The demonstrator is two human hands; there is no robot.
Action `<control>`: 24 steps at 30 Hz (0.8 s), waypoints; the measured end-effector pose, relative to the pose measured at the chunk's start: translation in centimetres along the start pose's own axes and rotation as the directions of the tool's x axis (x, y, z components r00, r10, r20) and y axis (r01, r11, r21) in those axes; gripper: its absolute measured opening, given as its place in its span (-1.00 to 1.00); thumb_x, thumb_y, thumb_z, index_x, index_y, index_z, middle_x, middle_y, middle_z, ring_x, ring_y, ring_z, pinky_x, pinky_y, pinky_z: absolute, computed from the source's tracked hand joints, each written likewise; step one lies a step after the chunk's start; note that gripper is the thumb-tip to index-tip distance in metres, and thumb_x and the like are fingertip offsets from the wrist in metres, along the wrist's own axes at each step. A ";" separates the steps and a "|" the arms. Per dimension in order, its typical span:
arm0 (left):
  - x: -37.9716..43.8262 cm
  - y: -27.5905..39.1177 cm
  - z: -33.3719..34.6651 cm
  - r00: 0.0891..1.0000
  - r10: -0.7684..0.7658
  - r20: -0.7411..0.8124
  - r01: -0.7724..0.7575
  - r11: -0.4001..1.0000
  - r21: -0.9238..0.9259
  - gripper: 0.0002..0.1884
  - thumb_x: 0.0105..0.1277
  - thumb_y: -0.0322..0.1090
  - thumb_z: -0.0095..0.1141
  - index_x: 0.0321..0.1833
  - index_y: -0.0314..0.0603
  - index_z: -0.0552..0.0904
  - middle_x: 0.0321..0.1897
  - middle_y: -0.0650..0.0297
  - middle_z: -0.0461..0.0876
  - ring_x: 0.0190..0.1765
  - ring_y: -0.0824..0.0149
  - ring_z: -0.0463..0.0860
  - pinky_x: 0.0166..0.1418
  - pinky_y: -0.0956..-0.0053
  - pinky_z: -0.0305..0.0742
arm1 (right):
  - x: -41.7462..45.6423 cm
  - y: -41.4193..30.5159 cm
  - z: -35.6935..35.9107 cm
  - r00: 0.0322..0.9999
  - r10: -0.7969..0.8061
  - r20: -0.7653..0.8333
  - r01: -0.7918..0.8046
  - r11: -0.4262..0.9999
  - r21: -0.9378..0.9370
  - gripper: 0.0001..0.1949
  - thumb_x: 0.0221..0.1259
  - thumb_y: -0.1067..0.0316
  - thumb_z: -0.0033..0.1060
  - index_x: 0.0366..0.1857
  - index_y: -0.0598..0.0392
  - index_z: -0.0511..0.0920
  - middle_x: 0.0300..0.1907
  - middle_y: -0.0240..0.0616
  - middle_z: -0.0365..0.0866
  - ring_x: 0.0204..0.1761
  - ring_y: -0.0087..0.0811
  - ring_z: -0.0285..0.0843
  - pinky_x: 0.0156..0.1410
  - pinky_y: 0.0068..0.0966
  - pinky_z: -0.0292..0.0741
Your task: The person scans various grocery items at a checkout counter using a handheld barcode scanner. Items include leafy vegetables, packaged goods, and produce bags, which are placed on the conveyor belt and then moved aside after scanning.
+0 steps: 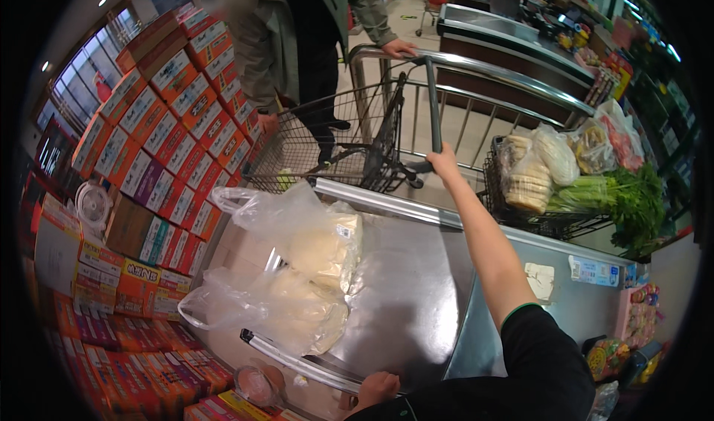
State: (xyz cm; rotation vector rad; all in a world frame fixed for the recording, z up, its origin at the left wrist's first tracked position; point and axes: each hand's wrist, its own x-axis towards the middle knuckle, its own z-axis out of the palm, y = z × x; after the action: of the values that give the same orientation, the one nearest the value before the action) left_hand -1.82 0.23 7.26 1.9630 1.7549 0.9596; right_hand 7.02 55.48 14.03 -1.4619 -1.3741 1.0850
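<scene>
My right hand (442, 164) reaches across the metal counter (413, 270) and is closed on the dark handle (432, 108) of a wire shopping cart (312, 136). The cart's basket holds little, with a small greenish item low in it. My left hand (379, 387) rests at the counter's near edge, fingers curled; whether anything is inside cannot be seen. Two clear plastic bags with pale, flat, packed food, the far one (323, 248) and the near one (307, 315), lie side by side on the counter's left end. The far bag bears a label.
A person (312, 36) stands beyond the cart, one hand on a steel rail (491, 72), the other at the basket. Stacked cartons (167, 136) line the left. A second cart (558, 220) at right holds bagged breads and celery (585, 192). Packaged goods (638, 315) sit right.
</scene>
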 end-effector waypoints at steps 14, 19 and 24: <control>-1.1 -0.1 0.3 0.999 -0.024 -0.038 0.028 0.996 0.085 -0.74 0.07 -0.40 0.29 -0.58 -0.05 0.41 -0.65 0.25 0.39 -0.56 0.19 0.51 -0.50 0.29 0.40 | 2.1 0.8 12.1 0.940 -0.254 0.228 0.298 0.936 -0.185 -0.63 0.24 0.27 0.14 0.11 0.15 0.55 -0.27 -0.18 0.70 -0.24 -0.38 0.65 -0.10 -0.43 0.55; -0.5 0.6 0.0 0.996 -0.062 -0.070 0.068 0.995 0.077 -0.76 0.09 -0.40 0.28 -0.57 -0.08 0.44 -0.63 0.19 0.45 -0.53 0.08 0.54 -0.46 0.19 0.42 | -9.9 3.8 1.2 0.867 -0.393 0.306 0.435 0.897 -0.083 -0.68 0.22 0.35 0.17 0.05 0.12 0.58 -0.19 -0.11 0.63 -0.22 -0.24 0.63 -0.08 -0.37 0.56; -1.3 -0.5 1.4 0.998 -0.064 0.015 0.062 0.994 0.095 -0.72 0.13 -0.39 0.26 -0.62 -0.13 0.41 -0.63 0.15 0.46 -0.53 0.01 0.52 -0.45 0.13 0.40 | -16.9 5.9 -14.1 0.937 -0.247 0.247 0.291 0.944 -0.159 -0.69 0.19 0.39 0.23 0.04 0.10 0.59 -0.24 -0.31 0.56 -0.27 -0.47 0.57 -0.09 -0.48 0.55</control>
State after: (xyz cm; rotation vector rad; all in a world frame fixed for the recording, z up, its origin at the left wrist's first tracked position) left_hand -1.29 -0.66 5.60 1.9533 1.8727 0.8505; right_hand 21.73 38.08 13.04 -1.2612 -1.8264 0.9812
